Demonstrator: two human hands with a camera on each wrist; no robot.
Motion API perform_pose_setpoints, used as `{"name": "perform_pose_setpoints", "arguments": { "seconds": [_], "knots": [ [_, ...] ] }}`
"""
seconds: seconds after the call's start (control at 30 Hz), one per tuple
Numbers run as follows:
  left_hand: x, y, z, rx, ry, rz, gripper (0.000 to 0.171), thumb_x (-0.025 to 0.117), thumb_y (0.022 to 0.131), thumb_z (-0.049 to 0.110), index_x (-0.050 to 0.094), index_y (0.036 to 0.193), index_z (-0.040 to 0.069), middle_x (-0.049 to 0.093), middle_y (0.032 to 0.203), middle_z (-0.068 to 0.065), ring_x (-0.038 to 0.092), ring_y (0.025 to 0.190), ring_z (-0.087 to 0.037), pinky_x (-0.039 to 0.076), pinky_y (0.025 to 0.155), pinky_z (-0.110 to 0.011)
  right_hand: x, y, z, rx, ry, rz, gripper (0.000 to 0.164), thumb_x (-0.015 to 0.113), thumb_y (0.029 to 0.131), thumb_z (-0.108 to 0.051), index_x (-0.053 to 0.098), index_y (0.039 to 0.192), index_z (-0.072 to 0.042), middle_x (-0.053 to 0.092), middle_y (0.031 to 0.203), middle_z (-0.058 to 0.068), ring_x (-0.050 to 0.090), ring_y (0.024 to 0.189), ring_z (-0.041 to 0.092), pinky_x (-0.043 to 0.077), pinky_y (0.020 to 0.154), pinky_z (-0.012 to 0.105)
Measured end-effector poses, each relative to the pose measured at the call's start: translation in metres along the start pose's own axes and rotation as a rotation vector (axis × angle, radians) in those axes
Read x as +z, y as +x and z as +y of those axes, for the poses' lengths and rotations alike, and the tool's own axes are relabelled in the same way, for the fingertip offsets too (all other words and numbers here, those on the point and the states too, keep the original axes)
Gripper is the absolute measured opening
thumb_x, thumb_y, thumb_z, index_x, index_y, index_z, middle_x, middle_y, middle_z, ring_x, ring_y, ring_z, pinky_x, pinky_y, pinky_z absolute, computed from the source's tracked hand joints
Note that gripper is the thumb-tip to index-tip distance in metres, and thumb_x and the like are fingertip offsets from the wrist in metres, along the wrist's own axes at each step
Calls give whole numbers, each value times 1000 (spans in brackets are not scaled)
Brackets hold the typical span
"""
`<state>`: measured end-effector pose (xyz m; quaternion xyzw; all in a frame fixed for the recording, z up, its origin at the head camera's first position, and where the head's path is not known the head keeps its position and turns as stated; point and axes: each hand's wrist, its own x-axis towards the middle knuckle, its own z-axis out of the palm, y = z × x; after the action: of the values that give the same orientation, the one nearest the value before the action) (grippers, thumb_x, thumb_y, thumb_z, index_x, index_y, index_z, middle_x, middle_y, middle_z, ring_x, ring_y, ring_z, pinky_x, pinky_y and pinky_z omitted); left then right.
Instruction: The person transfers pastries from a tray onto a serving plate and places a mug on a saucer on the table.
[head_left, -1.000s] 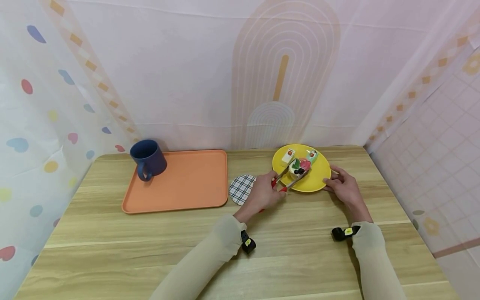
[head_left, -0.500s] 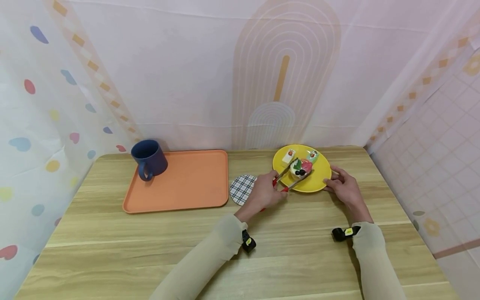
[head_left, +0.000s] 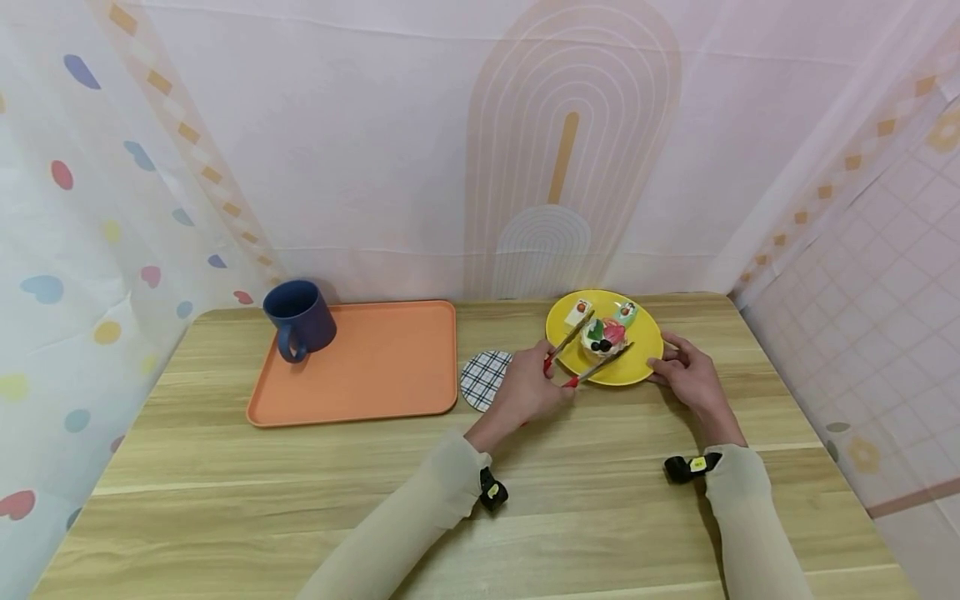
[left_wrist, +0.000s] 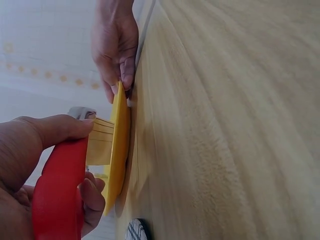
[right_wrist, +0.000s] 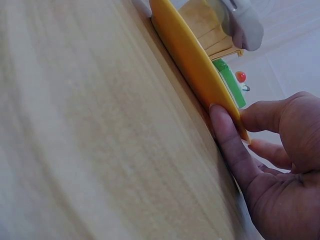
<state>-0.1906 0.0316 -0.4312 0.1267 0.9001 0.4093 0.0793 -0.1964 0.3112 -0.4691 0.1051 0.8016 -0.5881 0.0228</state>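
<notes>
Left hand (head_left: 528, 385) gripped one tongs (left_wrist: 59, 185); right hand (head_left: 693, 379) pinched one plate (head_left: 642, 340) of seemingly three cakes (head_left: 614, 332) near the desk's far edge (head_left: 699, 302).

Wood-grain table (head_left: 585, 517), pale patterned curtains (head_left: 360, 150), soft light

Your head view is bright, evenly lit and fairly clear, with a soft dark shadow below your right fingers (head_left: 681, 346), along the right sleeve (head_left: 750, 508). Your wrist views look dimmer and cooler: the surface (right_wrist: 85, 150) beside your fingers is smeary and soft, a dark line of shade sits under the yellow plate (right_wrist: 197, 65), and the pale backdrop (right_wrist: 287, 75) beyond them is hazy.
</notes>
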Motion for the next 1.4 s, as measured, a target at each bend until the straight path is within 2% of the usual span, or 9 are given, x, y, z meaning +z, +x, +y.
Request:
{"name": "perform_pose_setpoints", "arguments": {
  "seconds": [0.17,0.3,0.5,0.77,1.1,1.4],
  "knots": [
    [-1,-5,-3,21,-5,33,53,90,78,27,60,117,5,51,76,2,46,66,-12,35,56,-25,-1,2,1,3,0,-4,70,61,102,-7,25,162,-5,56,124,17,65,81,-6,59,77,19],
    [-1,-10,-9,28,-14,50,57,90,78,26,61,121,3,60,83,-4,49,71,-14,39,61,-26,-1,2,1,2,0,-6,70,61,102,-8,25,162,-6,56,122,16,65,81,-5,59,77,19],
    [-3,-20,-18,9,-33,66,56,89,78,24,60,122,4,65,91,-9,51,77,-16,41,65,-27,0,0,0,4,1,-8,70,61,101,-8,25,162,-5,57,121,15,65,81,-5,59,77,20],
    [-7,-31,-27,15,-44,116,51,89,77,25,62,115,4,65,89,-11,49,74,-16,38,62,-27,0,0,0,1,-2,-4,70,61,102,-8,25,162,-6,56,126,19,65,81,-6,59,77,19],
    [-20,-40,-33,19,-22,181,57,91,74,26,62,118,4,63,83,-12,48,74,-17,37,59,-29,0,-1,0,-15,1,2,69,61,102,-9,26,161,-3,57,126,19,66,81,-5,59,78,20],
    [-30,-46,-42,7,-54,236,62,90,75,26,61,125,5,70,101,-14,64,92,-25,53,75,-36,0,1,1,-9,-8,9,69,61,102,-8,27,161,-3,55,129,21,66,81,-6,59,78,20]
  ]
}}
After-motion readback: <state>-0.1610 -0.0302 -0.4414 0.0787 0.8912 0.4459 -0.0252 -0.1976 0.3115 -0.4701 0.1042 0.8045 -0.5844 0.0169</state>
